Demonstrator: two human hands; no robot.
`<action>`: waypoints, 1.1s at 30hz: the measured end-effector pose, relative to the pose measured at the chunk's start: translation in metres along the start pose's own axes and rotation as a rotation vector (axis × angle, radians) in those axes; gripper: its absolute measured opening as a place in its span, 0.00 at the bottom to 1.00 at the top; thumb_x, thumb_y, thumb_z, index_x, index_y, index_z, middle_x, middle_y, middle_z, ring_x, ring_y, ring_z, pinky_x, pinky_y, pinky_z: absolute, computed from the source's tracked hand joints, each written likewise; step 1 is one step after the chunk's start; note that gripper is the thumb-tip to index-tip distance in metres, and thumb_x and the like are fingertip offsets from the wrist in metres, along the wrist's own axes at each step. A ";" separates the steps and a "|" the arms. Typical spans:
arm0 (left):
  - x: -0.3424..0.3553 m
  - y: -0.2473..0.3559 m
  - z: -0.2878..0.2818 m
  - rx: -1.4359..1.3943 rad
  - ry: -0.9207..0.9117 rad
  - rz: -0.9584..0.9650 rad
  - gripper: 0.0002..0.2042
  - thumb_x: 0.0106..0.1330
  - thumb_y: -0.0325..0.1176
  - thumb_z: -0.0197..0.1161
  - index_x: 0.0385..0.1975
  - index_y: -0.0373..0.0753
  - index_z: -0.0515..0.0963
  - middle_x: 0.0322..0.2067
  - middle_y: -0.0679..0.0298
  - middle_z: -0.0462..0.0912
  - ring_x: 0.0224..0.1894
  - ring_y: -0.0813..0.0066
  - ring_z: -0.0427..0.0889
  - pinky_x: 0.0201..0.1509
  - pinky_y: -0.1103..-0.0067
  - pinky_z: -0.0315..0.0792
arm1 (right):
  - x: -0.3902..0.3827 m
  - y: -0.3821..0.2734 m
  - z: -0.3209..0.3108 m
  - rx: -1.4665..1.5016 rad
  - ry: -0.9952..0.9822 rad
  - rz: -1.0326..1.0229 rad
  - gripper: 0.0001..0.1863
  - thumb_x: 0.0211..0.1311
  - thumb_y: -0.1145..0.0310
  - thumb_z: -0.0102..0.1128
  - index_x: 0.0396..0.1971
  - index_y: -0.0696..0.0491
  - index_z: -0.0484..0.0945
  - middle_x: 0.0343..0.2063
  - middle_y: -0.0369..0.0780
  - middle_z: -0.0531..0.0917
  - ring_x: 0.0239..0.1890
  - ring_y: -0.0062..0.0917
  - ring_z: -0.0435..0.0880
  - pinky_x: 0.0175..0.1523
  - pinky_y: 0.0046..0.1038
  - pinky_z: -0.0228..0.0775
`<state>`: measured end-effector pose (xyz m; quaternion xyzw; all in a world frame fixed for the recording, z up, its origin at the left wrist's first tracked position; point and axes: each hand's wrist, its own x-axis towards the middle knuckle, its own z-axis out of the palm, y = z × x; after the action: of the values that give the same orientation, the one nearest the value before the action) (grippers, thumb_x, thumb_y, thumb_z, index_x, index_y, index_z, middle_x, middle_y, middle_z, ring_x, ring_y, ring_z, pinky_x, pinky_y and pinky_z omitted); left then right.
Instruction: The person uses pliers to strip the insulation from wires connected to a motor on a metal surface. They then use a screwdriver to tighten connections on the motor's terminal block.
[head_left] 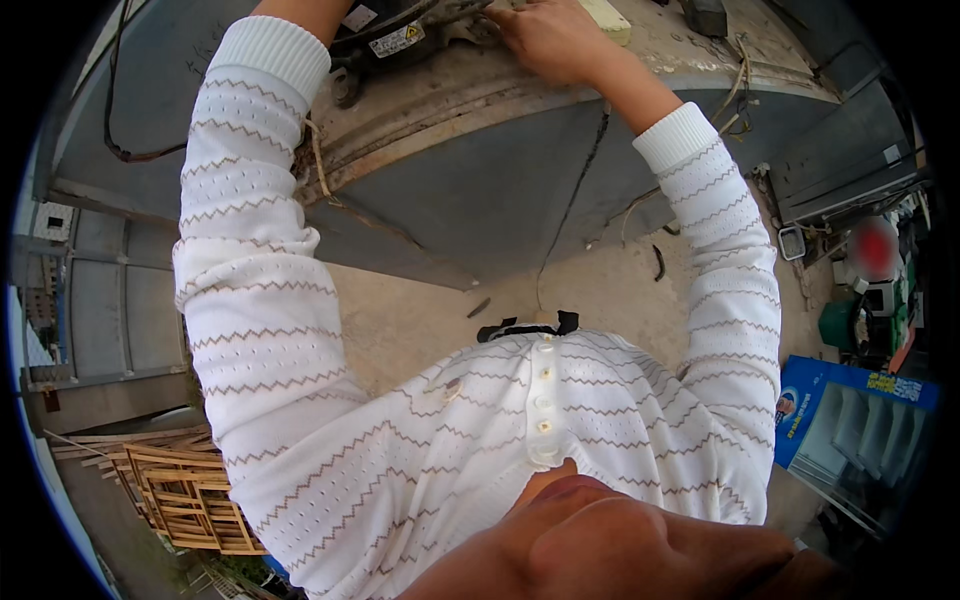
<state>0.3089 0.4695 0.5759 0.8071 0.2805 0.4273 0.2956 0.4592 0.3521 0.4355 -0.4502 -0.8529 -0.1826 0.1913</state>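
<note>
At the top of the head view, a black compressor (385,50) with stickers and a mounting foot sits on a dirty, worn bench top (440,95). My right hand (550,40) reaches to its right side, with fingers bent against the dark metal edge there; the fingertips are partly cut off by the frame. My left arm (250,150) stretches up along the compressor's left side. Only its wrist shows, as the left hand lies beyond the upper edge. Close behind my right hand is a pale yellowish block (608,20).
A dark block (706,17) and loose wires (742,90) lie at the bench's right. Cords hang down the grey bench front (500,190). Wooden slats (195,495) are stacked lower left. A blue-framed display fridge (855,425) and a green bin (838,325) stand at right.
</note>
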 end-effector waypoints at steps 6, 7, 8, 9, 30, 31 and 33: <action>-0.003 0.000 -0.005 0.069 0.006 -0.001 0.07 0.59 0.31 0.58 0.36 0.41 0.77 0.27 0.65 0.77 0.29 0.74 0.74 0.35 0.76 0.70 | 0.006 -0.001 -0.025 -0.023 -0.202 0.128 0.16 0.62 0.61 0.50 0.45 0.47 0.83 0.26 0.45 0.86 0.31 0.43 0.85 0.42 0.47 0.73; -0.004 0.003 -0.005 0.071 0.007 -0.010 0.07 0.59 0.31 0.58 0.36 0.41 0.77 0.27 0.65 0.77 0.29 0.74 0.74 0.35 0.76 0.70 | 0.005 0.001 -0.028 -0.037 -0.220 0.123 0.17 0.62 0.61 0.50 0.46 0.46 0.83 0.26 0.45 0.86 0.31 0.42 0.85 0.43 0.48 0.73; -0.005 0.004 -0.005 0.073 0.008 -0.019 0.06 0.59 0.31 0.58 0.35 0.41 0.77 0.27 0.65 0.77 0.29 0.74 0.74 0.35 0.76 0.70 | 0.004 0.002 -0.032 -0.063 -0.211 0.083 0.18 0.62 0.61 0.50 0.48 0.45 0.83 0.27 0.45 0.86 0.32 0.42 0.85 0.44 0.48 0.73; -0.006 0.003 -0.006 0.066 0.014 -0.017 0.06 0.59 0.31 0.58 0.35 0.42 0.77 0.27 0.65 0.77 0.30 0.74 0.74 0.35 0.76 0.70 | 0.003 0.004 -0.035 -0.088 -0.202 0.041 0.19 0.62 0.61 0.49 0.50 0.44 0.82 0.28 0.45 0.86 0.33 0.41 0.85 0.44 0.48 0.73; -0.008 0.004 -0.002 0.053 -0.013 0.007 0.07 0.70 0.39 0.62 0.41 0.46 0.79 0.28 0.74 0.78 0.28 0.86 0.70 0.30 0.82 0.66 | -0.036 -0.006 -0.020 0.149 0.008 0.222 0.16 0.64 0.70 0.48 0.47 0.56 0.79 0.31 0.50 0.85 0.34 0.47 0.85 0.41 0.46 0.76; -0.009 0.005 -0.002 0.064 -0.028 0.029 0.07 0.70 0.38 0.62 0.42 0.46 0.79 0.30 0.74 0.79 0.29 0.86 0.71 0.31 0.82 0.67 | -0.038 -0.010 -0.016 0.173 0.074 0.205 0.15 0.64 0.70 0.48 0.47 0.56 0.79 0.31 0.50 0.84 0.34 0.47 0.84 0.41 0.46 0.76; -0.011 0.005 -0.005 0.083 -0.057 0.072 0.07 0.71 0.38 0.61 0.44 0.46 0.78 0.33 0.73 0.81 0.32 0.85 0.74 0.34 0.82 0.69 | -0.038 -0.021 -0.011 0.180 0.108 0.253 0.14 0.63 0.71 0.49 0.45 0.57 0.78 0.30 0.50 0.84 0.33 0.48 0.84 0.39 0.46 0.75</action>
<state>0.3000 0.4601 0.5760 0.8401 0.2601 0.4026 0.2540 0.4637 0.3089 0.4237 -0.5243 -0.7909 -0.1037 0.2980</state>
